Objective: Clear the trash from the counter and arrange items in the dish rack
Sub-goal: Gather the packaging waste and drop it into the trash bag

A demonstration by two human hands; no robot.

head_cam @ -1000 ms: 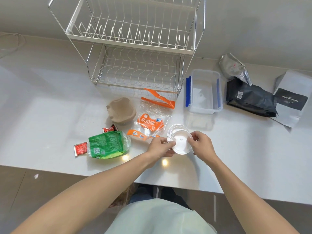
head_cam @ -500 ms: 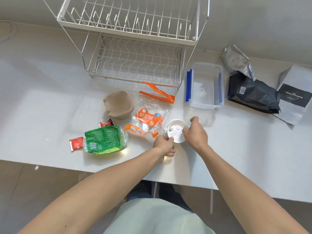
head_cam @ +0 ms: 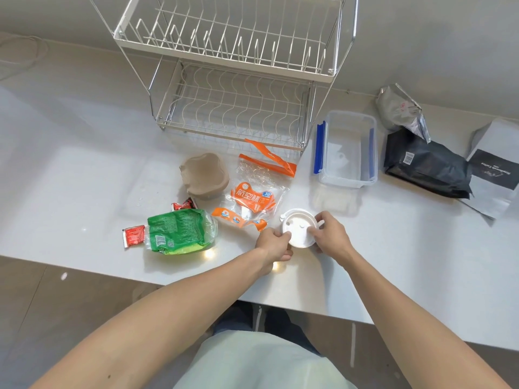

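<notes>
A round white plastic lid point(head_cam: 299, 231) lies near the counter's front edge. My left hand point(head_cam: 273, 244) pinches its left rim and my right hand point(head_cam: 330, 237) holds its right rim. Left of it lie a clear bag with orange print point(head_cam: 254, 192), a green wrapper point(head_cam: 179, 231), two red sauce packets point(head_cam: 134, 235) and a crumpled brown paper bowl point(head_cam: 203, 175). A two-tier white wire dish rack point(head_cam: 233, 80) stands at the back with nothing in it. A clear plastic box with blue clips point(head_cam: 346, 151) sits right of the rack.
A black bag point(head_cam: 424, 167), a silver foil bag point(head_cam: 401, 110) and a white bag with a black label point(head_cam: 497, 169) lie at the far right. The counter edge point(head_cam: 309, 308) runs just below my forearms. A cable point(head_cam: 22, 51) lies at the back left.
My right hand lay over the lid half a second ago; now both hands grip its rims again. The view has shifted, with the rack larger and lower in frame.
</notes>
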